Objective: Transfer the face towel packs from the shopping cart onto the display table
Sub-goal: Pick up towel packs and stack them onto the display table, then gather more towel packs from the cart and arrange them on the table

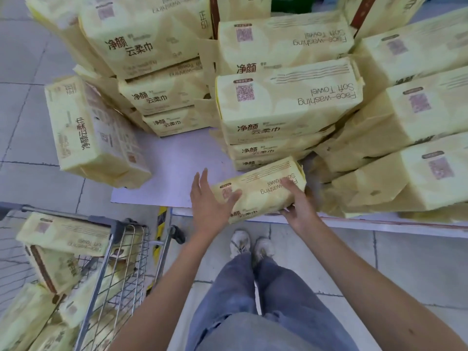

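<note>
Pale yellow wrapping covers the face towel pack (pixel 260 191) held between both hands at the near edge of the display table (pixel 172 168). The left hand (pixel 210 198) lies flat against the pack's left end, fingers straight and pointing away from the person, thumb resting on its top face. The right hand (pixel 296 201) grips the pack's right end, fingers curled over the top; the underside is hidden, so whether the pack rests on the table or hangs just above it I cannot tell.

Just beyond the hands stands a stack of packs (pixel 286 105) with "Face-washing Soft Towel" printed on the top one. More stacks crowd beyond and to the right of the right hand. Up and to the left of the left hand, one leaning pack (pixel 93 133) stands on its side at the table's far left.

Below and left of the left hand is the wire shopping cart (pixel 121 249), with several cart packs (pixel 63 234) piled inside.
</note>
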Available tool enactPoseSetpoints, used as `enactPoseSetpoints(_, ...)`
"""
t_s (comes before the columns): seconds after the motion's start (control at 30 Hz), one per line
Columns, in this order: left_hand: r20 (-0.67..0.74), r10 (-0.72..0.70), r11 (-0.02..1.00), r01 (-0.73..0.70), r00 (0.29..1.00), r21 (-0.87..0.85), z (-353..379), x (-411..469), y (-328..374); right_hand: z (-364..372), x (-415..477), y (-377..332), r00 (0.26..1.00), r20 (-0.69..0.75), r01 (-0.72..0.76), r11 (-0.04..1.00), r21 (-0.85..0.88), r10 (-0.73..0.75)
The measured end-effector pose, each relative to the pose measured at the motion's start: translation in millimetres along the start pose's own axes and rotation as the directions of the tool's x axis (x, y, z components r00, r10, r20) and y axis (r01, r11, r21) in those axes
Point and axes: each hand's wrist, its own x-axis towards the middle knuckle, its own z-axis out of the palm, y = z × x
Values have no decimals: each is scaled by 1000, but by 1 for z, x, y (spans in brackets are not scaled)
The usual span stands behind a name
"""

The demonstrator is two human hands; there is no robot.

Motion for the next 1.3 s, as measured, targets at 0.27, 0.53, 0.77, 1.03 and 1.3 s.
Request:
enactPoseSetpoints(0.27,417,-420,484,587,806,-649,25,2,12,-6,18,4,992,-125,29,973,230,0)
enactPoseSetpoints(0.53,325,-348,677,476,879,-561,42,26,21,-10,28,-12,987,-148,-18,966,257,58)
enactPoseSetpoints(0.77,369,-311,831,439,876,-341,28,21,17,-12,8,-5,986,-127,-102,995,22,104)
enactPoseSetpoints(1.03,323,-223,950,280,920,-140,-4,-27,-8,-21,-25,14,976,183,64,649,-758,117)
enactPoseSetpoints(1.3,124,-314,875,338,941,-346,-3,-129,-35,-37,-23,15,840,539,526,150,-837,57)
